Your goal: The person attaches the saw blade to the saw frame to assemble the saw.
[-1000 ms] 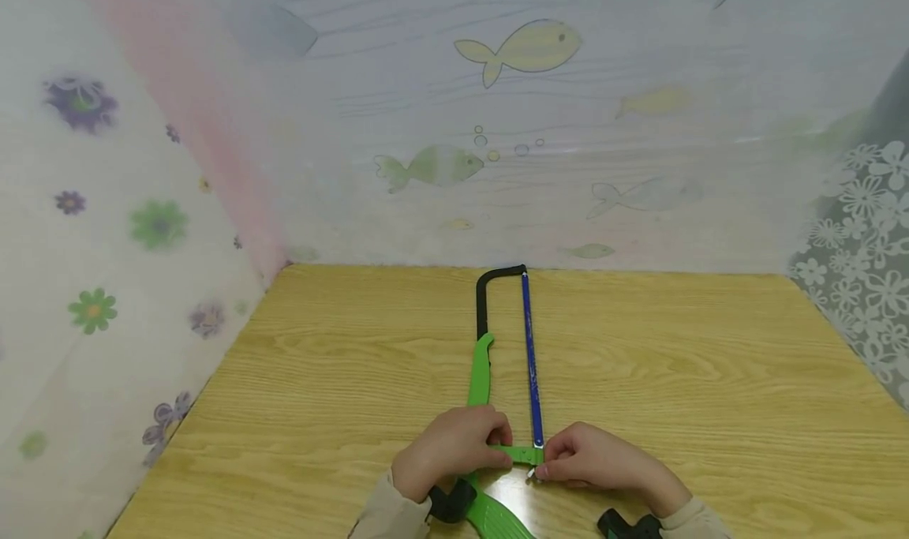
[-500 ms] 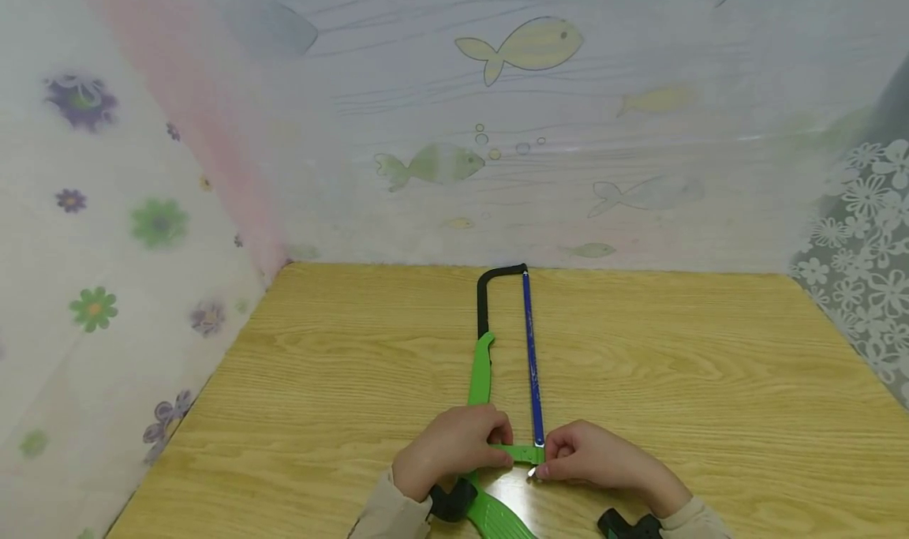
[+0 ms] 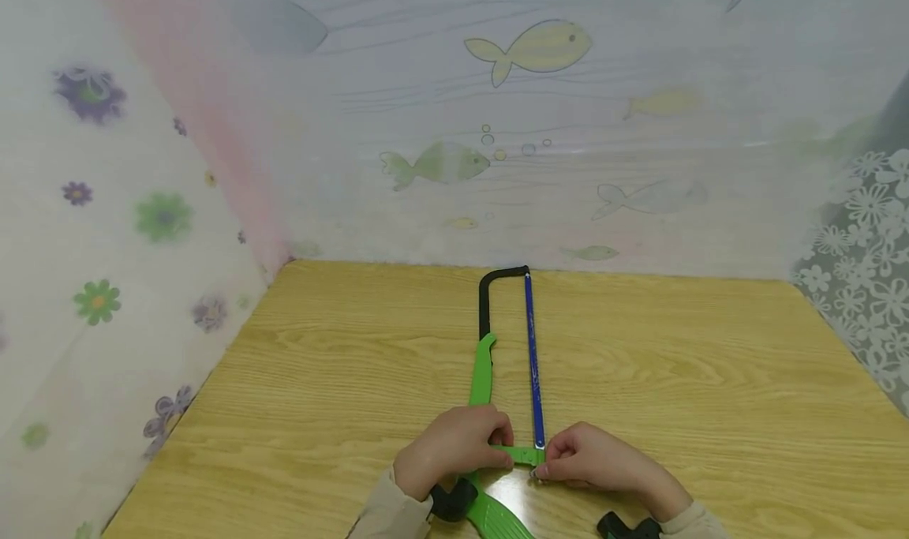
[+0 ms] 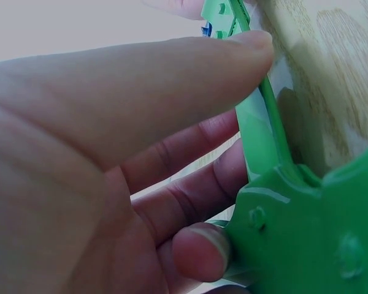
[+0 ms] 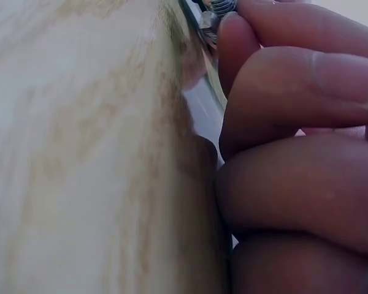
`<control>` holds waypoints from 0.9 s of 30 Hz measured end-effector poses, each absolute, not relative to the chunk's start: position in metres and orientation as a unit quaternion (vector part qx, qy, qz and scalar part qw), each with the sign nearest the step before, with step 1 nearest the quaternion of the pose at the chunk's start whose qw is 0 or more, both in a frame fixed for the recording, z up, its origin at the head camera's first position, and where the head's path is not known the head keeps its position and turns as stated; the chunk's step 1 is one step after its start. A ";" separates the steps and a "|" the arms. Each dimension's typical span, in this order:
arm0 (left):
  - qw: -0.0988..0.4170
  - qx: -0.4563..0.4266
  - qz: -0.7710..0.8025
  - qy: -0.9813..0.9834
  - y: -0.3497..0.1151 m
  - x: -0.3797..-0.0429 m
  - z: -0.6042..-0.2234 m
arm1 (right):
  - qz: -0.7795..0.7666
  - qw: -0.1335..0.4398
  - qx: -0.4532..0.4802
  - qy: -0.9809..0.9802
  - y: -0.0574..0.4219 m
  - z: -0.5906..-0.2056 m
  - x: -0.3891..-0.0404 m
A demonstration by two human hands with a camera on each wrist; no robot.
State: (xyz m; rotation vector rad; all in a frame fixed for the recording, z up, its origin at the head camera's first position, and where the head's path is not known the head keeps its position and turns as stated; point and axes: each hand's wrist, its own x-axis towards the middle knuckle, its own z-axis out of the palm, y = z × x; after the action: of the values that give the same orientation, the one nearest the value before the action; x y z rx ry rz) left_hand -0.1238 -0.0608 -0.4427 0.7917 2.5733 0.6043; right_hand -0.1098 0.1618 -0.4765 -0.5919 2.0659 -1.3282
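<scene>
A hacksaw (image 3: 481, 375) with a green grip and a black front bow lies on the wooden table, its blue blade (image 3: 534, 357) running along the right side. My left hand (image 3: 454, 444) grips the green crossbar (image 3: 524, 454) near the handle; the left wrist view shows the thumb on one side and fingers on the other. At the blade's near end, my right hand (image 3: 600, 458) pinches a small metal wing nut (image 5: 210, 21) on a threaded screw, mostly covered by the fingertips. The left hand and wrist hide part of the green frame.
The wooden table (image 3: 341, 365) reaches back to a wall covering (image 3: 426, 89) printed with fish. Flowered sheeting (image 3: 92, 239) hangs along the left side. The saw's far tip lies near the table's back edge, and its green handle (image 3: 497, 518) runs out of view at the bottom.
The wing nut's shiny tab has turned slightly under my right fingertips and shows less. Both hands and the hacksaw stay in place; the head view has shifted a little.
</scene>
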 end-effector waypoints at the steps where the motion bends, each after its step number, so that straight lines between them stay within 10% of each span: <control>1: 0.190 0.281 0.213 0.916 -0.061 -0.124 -0.443 | -0.503 0.304 -0.224 0.778 0.162 -0.477 -0.110; 27: 0.191 0.281 0.223 0.914 -0.061 -0.123 -0.443 | -0.485 0.310 -0.228 0.785 0.162 -0.473 -0.110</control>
State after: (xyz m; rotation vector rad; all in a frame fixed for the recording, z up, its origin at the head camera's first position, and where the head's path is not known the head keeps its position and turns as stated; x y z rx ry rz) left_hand -0.1229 -0.0605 -0.4426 0.7901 2.5663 0.6272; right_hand -0.1098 0.1621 -0.4732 -0.6032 2.0742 -1.2800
